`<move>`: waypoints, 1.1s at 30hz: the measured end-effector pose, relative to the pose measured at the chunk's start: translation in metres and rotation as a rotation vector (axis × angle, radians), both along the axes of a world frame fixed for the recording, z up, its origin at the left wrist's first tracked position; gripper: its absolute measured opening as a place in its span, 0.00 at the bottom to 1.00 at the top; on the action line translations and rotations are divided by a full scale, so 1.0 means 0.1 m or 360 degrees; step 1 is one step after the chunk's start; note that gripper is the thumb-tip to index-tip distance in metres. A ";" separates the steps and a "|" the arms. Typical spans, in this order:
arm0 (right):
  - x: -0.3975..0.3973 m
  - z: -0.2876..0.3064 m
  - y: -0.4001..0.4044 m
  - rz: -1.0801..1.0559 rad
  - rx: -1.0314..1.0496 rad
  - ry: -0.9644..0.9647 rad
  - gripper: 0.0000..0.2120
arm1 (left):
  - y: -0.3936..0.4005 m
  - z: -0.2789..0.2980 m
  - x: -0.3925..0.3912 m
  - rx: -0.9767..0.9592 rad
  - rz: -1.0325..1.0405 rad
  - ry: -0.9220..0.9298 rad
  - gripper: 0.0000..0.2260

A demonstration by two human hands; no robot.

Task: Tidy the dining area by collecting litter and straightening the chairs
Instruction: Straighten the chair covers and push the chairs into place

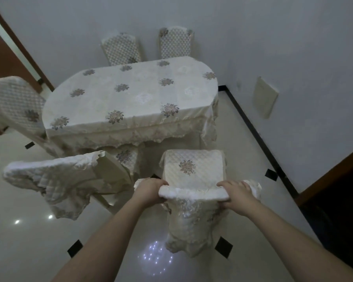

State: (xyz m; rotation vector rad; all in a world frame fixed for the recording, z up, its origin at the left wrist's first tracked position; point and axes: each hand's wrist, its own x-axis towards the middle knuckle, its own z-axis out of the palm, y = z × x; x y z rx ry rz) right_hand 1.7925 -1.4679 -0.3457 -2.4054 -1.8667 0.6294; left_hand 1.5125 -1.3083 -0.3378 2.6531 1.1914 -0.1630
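Chair (192,169), quilted cream cover, gripped by left hand (149,190) and right hand (235,193).

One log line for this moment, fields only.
step: straightening chair | left hand: grips chair backrest | right hand: grips backrest | next chair: angled beside table

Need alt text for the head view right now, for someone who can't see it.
Both hands, left hand and right hand, grip the top of a covered chair facing the oval table. Another chair stands skewed at its left.
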 end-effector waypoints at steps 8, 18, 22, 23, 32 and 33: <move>-0.02 0.05 0.04 0.0070 0.0102 -0.0202 0.19 | -0.01 -0.06 -0.04 0.0018 -0.0007 0.0026 0.09; -0.18 -0.04 0.02 0.0167 0.0060 -0.0203 0.19 | -0.13 0.04 -0.32 0.0263 -0.0168 0.0237 0.09; -0.31 -0.08 0.10 0.0202 0.0080 -0.0168 0.18 | -0.16 0.05 -0.55 0.0268 -0.0160 0.0221 0.10; -0.35 -0.08 0.13 0.0222 0.0097 -0.0168 0.19 | -0.16 0.04 -0.61 0.0268 -0.0154 0.0223 0.11; -0.76 -0.10 0.53 0.0312 0.0102 -0.0197 0.17 | -0.01 0.03 -1.09 0.0239 0.0012 0.0185 0.14; -0.79 -0.11 0.56 0.0301 0.0087 -0.0203 0.18 | 0.02 0.03 -1.11 0.0231 0.0025 0.0178 0.14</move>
